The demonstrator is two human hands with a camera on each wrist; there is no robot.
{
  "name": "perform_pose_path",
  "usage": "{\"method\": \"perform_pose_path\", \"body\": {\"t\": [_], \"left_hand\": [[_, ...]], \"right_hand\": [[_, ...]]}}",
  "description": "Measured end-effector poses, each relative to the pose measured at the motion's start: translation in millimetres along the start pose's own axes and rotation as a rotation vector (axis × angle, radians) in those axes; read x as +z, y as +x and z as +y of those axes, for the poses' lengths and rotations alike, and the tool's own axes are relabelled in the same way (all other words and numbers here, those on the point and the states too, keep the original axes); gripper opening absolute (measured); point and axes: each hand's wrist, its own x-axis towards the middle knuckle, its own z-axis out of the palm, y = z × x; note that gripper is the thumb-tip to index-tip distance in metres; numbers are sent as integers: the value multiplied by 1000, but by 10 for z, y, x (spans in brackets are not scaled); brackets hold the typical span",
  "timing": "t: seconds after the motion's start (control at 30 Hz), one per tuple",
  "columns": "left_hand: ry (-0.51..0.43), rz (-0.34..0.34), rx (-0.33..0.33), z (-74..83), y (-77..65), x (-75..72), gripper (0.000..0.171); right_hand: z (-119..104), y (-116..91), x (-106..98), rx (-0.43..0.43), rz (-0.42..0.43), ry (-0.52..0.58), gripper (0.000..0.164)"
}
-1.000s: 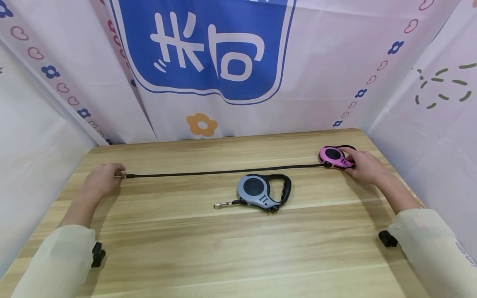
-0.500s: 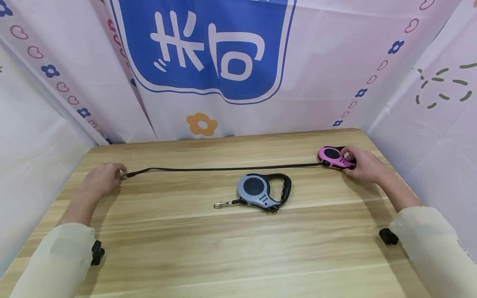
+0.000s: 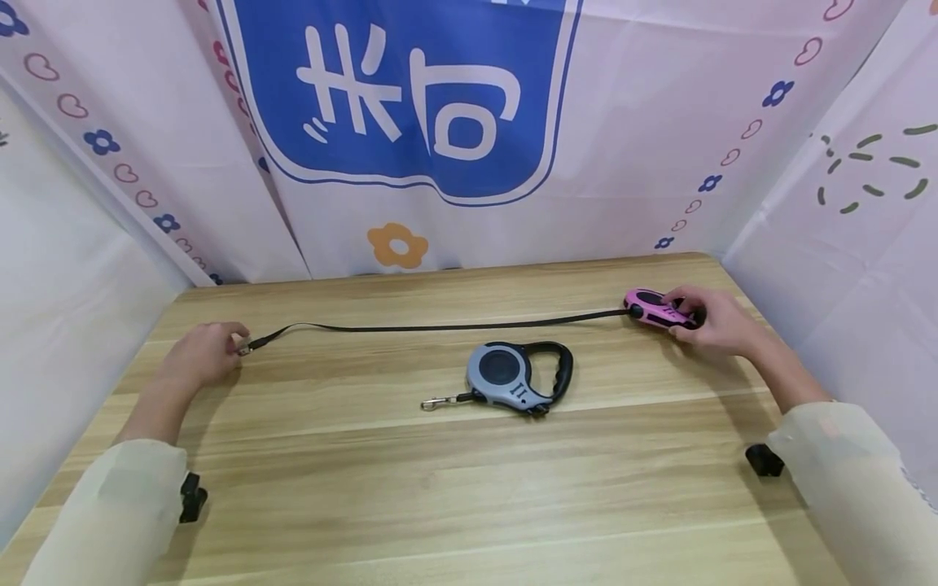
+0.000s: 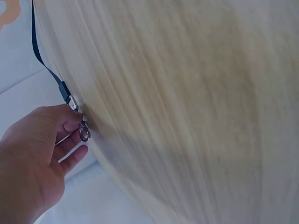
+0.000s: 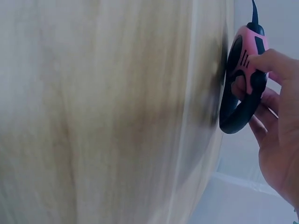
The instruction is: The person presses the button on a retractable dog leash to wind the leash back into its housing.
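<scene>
My right hand (image 3: 718, 322) grips a pink and black retractable dog leash (image 3: 650, 310) near the table's far right, with a finger through its handle loop in the right wrist view. Its black strap (image 3: 454, 327) runs leftward across the table and bends slightly near the left end. There my left hand (image 3: 208, 352) pinches the metal clip (image 4: 84, 131) between thumb and fingers. A grey-blue retractable leash (image 3: 500, 370) with a black handle lies between the hands, nearer to me than the strap, touched by neither. Its own silver clip (image 3: 440, 403) points left.
The wooden table (image 3: 440, 505) ends at a white fabric backdrop (image 3: 623, 163) with a blue printed sign (image 3: 403, 98). White fabric walls (image 3: 843, 244) also stand at both sides.
The strap has gone from taut to slightly slack, with a bend near its left end. My right hand has tilted the pink leash casing. The grey-blue leash has stayed put.
</scene>
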Motion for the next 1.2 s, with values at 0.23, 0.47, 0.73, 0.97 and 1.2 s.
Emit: {"method": "perform_pose_path", "body": {"t": [0.23,0.47,0.73,0.97,1.2], "left_hand": [[-26,24,-22,-59,-18,9,41],[-62,46,-29,-117,-43,5,38],[-108,84,-12,-91,-76,-42,33],[-136,102,-28,-72,-110,-53,32],[-137,162,-16,-84,-145,-66,25]], "right_hand": [[65,-4,18,-62,114,113,30],[79,19,26,-43,170,245,26],[32,20,33,-5,271,316,20],[59,9,53,46,314,381,20],[46,9,22,76,337,537,16]]}}
